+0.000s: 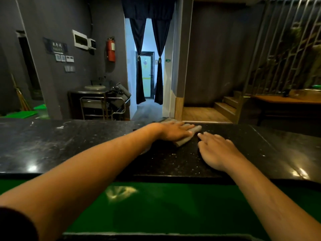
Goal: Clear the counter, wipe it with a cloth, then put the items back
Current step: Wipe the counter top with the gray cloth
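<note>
The black counter [86, 146] is spanned by both arms. The grey cloth [186, 137] is pressed flat under the left hand [173, 131], fingers extended together. At its four o'clock, just beside, the right hand [218, 152] is laid on the stone, fingers spread open, nothing gripped.

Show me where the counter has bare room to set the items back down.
The black counter is bare left of the left hand, out to the frame's edge, and bare right of the right hand toward the glossy corner. The only crowded spot is mid-counter at the far edge, where the left hand presses the grey cloth flat and the right hand rests beside it.
</note>
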Action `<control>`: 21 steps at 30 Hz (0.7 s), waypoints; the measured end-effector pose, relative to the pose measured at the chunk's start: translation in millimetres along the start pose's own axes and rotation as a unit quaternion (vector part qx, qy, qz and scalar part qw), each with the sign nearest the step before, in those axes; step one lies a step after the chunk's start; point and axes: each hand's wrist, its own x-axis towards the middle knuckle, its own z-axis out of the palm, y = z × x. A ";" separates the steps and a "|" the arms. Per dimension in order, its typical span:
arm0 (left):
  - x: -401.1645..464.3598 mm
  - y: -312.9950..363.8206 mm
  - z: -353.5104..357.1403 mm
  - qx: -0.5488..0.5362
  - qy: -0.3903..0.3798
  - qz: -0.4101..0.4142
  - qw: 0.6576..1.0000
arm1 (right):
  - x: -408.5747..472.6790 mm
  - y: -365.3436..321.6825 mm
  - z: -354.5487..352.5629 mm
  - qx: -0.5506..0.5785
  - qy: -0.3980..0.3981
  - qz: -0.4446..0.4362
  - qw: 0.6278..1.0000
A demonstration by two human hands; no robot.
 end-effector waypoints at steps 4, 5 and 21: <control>4.6 -63.6 -2.2 -0.031 0.019 -0.186 0.982 | -2.1 -0.6 -0.6 0.017 -0.010 0.006 1.000; 1.4 -69.8 -1.6 -0.022 0.017 -0.199 0.980 | -1.7 -0.5 -0.9 0.016 -0.008 0.008 1.000; -156.4 -82.2 21.9 0.026 0.081 -0.230 0.970 | -44.0 -102.2 25.3 -0.008 -0.004 0.005 1.000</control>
